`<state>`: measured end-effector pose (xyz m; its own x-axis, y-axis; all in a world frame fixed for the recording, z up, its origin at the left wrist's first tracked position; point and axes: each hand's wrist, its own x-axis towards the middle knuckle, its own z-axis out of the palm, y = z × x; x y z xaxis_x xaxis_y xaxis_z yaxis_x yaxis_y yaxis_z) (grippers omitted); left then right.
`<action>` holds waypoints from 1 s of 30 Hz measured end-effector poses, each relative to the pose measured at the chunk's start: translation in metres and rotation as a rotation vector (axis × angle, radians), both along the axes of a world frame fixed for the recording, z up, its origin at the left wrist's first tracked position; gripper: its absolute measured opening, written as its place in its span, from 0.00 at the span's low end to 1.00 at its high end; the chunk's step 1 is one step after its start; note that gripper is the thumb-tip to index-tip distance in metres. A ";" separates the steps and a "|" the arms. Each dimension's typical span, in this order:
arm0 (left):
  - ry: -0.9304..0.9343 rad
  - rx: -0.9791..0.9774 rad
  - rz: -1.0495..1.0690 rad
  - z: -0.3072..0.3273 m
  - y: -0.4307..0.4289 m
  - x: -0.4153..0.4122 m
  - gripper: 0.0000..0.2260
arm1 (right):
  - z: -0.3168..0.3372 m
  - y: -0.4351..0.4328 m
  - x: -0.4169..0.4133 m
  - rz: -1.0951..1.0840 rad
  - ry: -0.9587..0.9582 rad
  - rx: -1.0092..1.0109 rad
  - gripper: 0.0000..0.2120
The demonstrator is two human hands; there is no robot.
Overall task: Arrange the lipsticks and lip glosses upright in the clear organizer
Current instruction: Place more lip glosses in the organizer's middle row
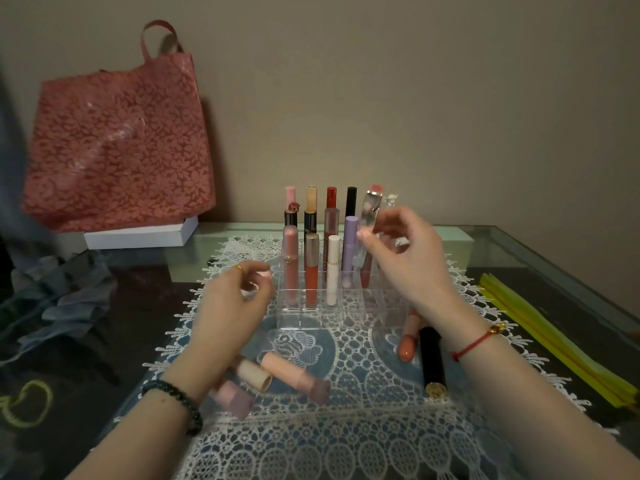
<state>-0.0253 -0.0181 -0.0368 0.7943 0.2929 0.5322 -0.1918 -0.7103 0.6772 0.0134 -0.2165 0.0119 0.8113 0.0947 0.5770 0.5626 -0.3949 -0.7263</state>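
We have the clear-capped lip gloss (370,209) pinched between thumb and fingers of our right hand (405,258). Its lower end sits down in a slot of the clear organizer (311,318), just right of the lilac tube (349,244). The gloss leans a little, its top tipped to the right, so the step in hand looks to us like seating it.

To do this well, we straighten the tube first, then let it slide down until it meets the floor of the slot. We loosen the pinch only once it stands on its own. We lift the fingers straight up, since the neighbouring tubes stand close and a sideways brush could topple them.

Our left hand (232,303) hovers by the organizer's left end with its fingers curled. Something pale pink shows at its fingertips, but the blur keeps us from telling whether it holds it.

On the lace mat (346,410) a peach lipstick (294,375), an orange gloss (408,342) and a black lipstick (431,358) lie flat, not yet placed. The front slots look free for them.
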 end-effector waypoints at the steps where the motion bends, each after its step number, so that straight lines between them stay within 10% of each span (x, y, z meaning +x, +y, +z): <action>1: -0.066 -0.044 0.008 0.004 -0.001 -0.002 0.04 | 0.006 -0.001 -0.004 0.024 -0.029 -0.012 0.08; 13: -0.396 0.161 -0.398 0.013 -0.019 -0.016 0.25 | 0.014 -0.007 -0.021 0.216 -0.009 -0.725 0.12; 30: -0.064 -0.158 -0.411 0.001 -0.035 -0.016 0.10 | 0.008 0.002 -0.023 0.295 0.263 0.100 0.12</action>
<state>-0.0418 -0.0526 -0.0356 0.8289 0.0412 0.5579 -0.4815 -0.4551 0.7490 -0.0098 -0.2140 0.0201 0.8788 0.2995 0.3714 0.4309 -0.1640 -0.8874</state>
